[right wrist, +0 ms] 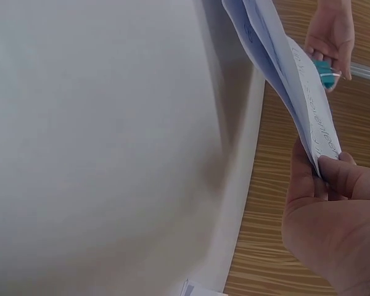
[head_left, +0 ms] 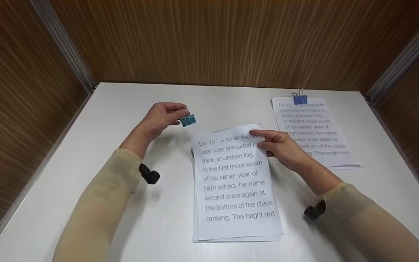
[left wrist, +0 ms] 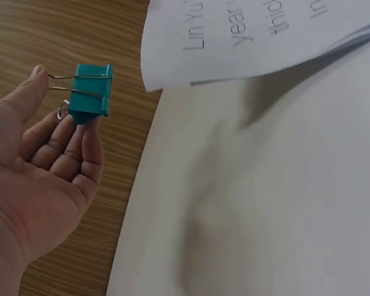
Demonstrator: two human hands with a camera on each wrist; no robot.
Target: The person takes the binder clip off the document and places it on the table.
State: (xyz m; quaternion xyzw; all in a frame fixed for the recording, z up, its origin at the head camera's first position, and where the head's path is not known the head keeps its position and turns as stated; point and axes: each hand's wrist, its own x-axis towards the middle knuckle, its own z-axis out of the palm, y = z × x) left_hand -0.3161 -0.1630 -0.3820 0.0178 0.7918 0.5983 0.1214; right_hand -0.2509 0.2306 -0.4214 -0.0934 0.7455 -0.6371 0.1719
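My left hand (head_left: 162, 118) pinches a teal binder clip (head_left: 188, 120) by its wire handles, to the left of the paper's top edge. In the left wrist view the clip (left wrist: 91, 92) is apart from the sheets, thumb on one handle and fingers behind the other. With thumb and fingers my right hand (head_left: 282, 147) grips the upper right corner of a stack of printed sheets (head_left: 235, 189). The stack's top is lifted off the table; its lower edges are slightly fanned. From the right wrist view, the sheets (right wrist: 314, 117) show edge-on between thumb and fingers.
A second printed stack (head_left: 309, 127) lies at the back right, with a blue binder clip (head_left: 300, 99) on its top edge. The white table (head_left: 140, 225) is enclosed by wood-grain panels (head_left: 231, 43) at the back and sides.
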